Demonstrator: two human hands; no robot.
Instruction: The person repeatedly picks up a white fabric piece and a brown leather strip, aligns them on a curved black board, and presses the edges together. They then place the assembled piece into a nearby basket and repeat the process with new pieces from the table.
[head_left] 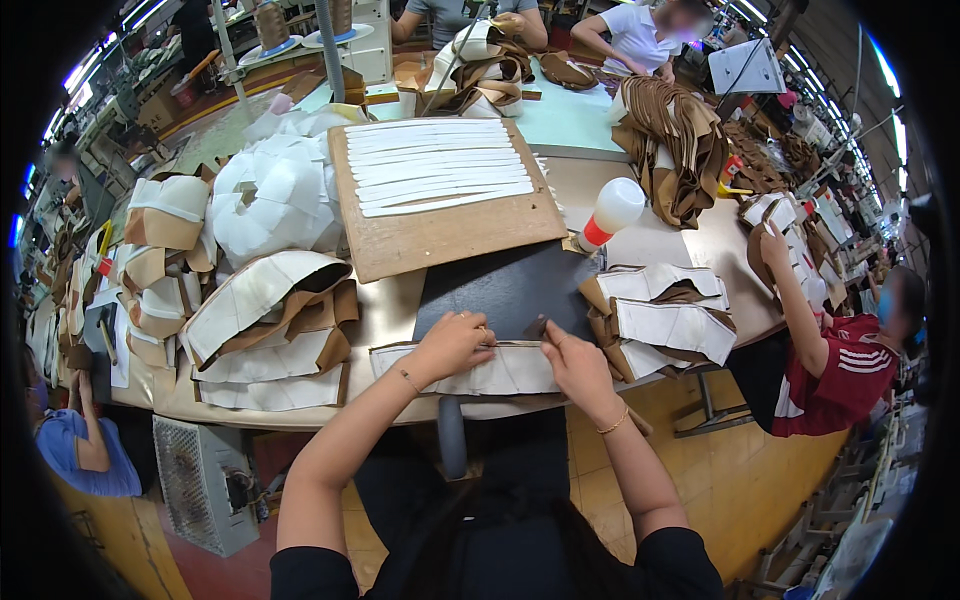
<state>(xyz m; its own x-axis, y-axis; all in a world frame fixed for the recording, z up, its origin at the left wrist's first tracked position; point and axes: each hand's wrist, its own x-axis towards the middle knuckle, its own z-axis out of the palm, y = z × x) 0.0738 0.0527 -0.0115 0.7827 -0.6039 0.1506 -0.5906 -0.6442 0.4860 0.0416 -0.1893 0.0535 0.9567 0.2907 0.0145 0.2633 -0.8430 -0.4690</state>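
Observation:
A long white-lined panel point(515, 370) with a brown edge lies along the near edge of the table. My left hand point(455, 345) is closed, its curled fingers gripping the panel's upper edge near the middle. Toward the panel's right end, my right hand point(580, 370) pinches a small dark flat piece point(537, 327) at the same edge. A dark mat point(490, 290) lies just beyond both hands. Farther back, a brown board point(450, 235) bears several white strips point(440, 165). To its right stands a white bottle point(612, 212) with a red-banded lower end.
Stacked white-lined brown pieces sit left point(265, 310) and right point(675, 320) of my hands. White sheets point(275, 190) pile up behind the left stack. A grey rounded handle point(452, 440) hangs below the table edge. Co-workers sit opposite and at both sides, one in a red shirt point(845, 370).

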